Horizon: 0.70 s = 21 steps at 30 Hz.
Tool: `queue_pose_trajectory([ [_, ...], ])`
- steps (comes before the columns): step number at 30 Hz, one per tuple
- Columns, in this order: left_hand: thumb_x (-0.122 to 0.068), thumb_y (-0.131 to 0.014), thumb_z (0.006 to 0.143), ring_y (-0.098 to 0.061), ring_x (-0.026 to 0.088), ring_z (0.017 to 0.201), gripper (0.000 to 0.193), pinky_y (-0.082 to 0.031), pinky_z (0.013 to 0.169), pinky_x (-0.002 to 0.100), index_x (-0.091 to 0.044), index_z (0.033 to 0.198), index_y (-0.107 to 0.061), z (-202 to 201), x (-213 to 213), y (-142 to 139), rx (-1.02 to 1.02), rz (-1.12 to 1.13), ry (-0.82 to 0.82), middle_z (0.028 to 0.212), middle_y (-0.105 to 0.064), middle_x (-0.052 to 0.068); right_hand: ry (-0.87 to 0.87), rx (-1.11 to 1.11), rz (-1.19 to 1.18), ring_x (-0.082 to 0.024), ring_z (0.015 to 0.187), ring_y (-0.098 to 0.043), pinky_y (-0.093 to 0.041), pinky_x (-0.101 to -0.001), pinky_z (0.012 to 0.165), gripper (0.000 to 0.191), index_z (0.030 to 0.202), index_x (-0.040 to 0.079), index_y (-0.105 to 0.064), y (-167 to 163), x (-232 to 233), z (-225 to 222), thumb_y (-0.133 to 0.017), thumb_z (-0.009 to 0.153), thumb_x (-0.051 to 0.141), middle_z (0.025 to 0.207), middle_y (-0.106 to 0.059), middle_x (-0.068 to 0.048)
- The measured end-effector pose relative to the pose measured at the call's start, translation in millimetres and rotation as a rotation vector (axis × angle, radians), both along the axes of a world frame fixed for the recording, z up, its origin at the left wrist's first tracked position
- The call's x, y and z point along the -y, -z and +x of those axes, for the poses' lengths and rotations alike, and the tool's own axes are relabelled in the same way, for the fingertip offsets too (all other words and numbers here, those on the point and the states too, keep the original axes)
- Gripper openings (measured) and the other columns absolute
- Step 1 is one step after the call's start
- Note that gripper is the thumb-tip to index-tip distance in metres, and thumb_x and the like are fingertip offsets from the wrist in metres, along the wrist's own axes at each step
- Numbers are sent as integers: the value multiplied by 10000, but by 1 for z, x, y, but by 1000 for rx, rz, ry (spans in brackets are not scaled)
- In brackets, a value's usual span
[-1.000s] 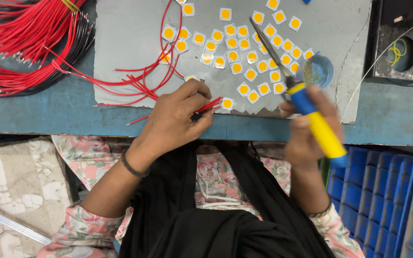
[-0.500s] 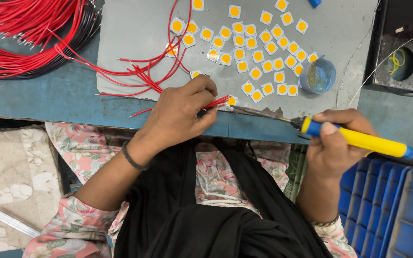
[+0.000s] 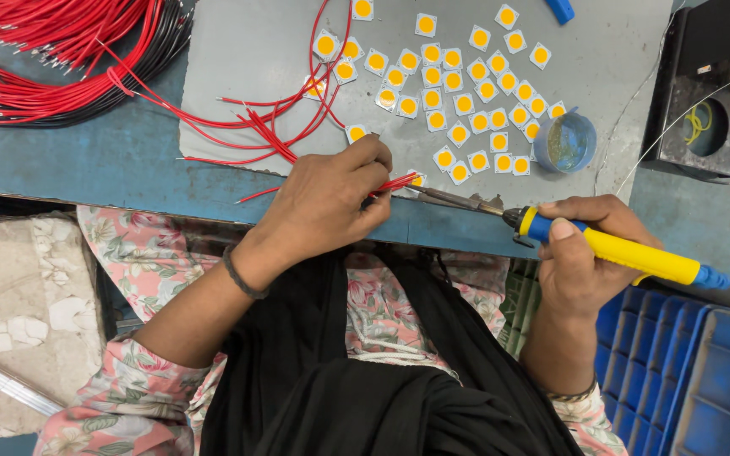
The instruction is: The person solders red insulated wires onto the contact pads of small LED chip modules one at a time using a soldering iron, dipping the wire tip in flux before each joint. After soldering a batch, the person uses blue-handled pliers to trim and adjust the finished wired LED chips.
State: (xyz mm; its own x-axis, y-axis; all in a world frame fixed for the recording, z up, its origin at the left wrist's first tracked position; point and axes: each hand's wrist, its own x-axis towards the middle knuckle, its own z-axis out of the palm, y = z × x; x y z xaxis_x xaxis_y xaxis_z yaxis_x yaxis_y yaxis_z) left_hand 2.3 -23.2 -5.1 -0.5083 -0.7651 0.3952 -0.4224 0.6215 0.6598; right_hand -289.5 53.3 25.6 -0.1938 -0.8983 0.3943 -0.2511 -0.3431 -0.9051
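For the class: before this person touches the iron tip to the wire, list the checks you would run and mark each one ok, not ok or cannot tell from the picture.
1. Red wire pinched in the left hand: ok.
2. Soldering iron gripped on its handle by the right hand, away from the metal: ok.
3. Tip aimed at the wire end beside the chip: ok.
4. Left fingertips clear of the tip: not ok, they look very close.
5. Wire end lying on the chip's pad: cannot tell, fingers hide it.
6. Flux pot within reach on the mat: ok.
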Motion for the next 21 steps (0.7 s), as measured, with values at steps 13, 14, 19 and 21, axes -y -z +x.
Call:
queue_pose_trajectory([
  [13,-129,-721,830,-637,285,670,154,-485,573,420,-7,810,-629,-1,0,0,15,-10,-4,1032,-636,64,-16,-229,51,-69,528,-552,-419,-170,536,216,971,-81,-702,-20,-1,4,-704,986,134,773,-688,-105],
  [14,-129,-722,831,-636,285,667,156,-484,571,420,-7,809,-628,-1,0,0,18,-8,-4,1029,-636,64,-14,-218,47,-70,532,-555,-424,-173,540,218,975,-81,-700,-19,-1,5,-702,990,136,790,-695,-113],
  [19,-132,-724,833,-634,287,671,161,-484,574,422,-8,812,-623,-1,0,0,11,-20,-2,1020,-629,65,24,-59,28,-64,528,-531,-403,-158,511,223,977,-73,-672,-17,-3,4,-697,979,148,831,-710,-142],
  [21,-130,-724,831,-630,287,662,164,-481,569,423,-6,806,-618,-2,0,0,15,-16,0,1019,-630,66,30,-56,28,-66,520,-534,-407,-161,507,221,998,-71,-671,-17,-2,3,-698,969,146,831,-711,-145],
])
